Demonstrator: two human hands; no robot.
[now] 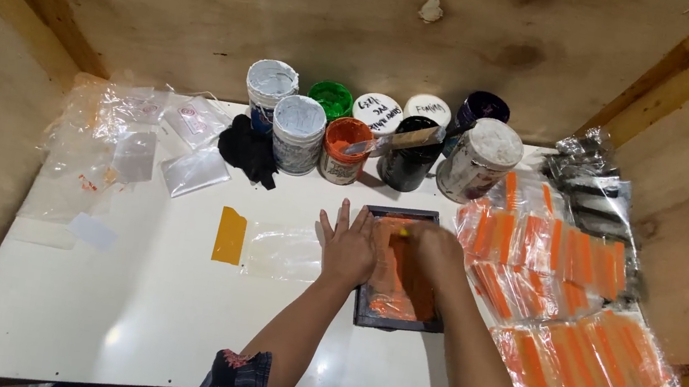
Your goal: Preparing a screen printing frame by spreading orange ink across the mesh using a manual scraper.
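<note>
- While the left hand (347,249) lies flat, fingers spread, on the dark frame's (402,270) left edge mid-table (118,305),
- right hand (436,251) grips an orange-smeared tool, hidden, on it.
- Paint jars (342,149) stand far; orange packets (565,299) lie right.

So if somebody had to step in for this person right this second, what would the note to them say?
Left hand: flat, fingers spread, pressing the left edge of the dark-framed screen on the white table.
Right hand: closed over something on the orange-inked mesh; what it grips is hidden.
Nearby: orange ink pot open, in the row of pots behind; clear bag and yellow squeegee left of the frame.
Done: printed bags with orange bars spread to the right.
Left: blank bags piled at far left.
</note>
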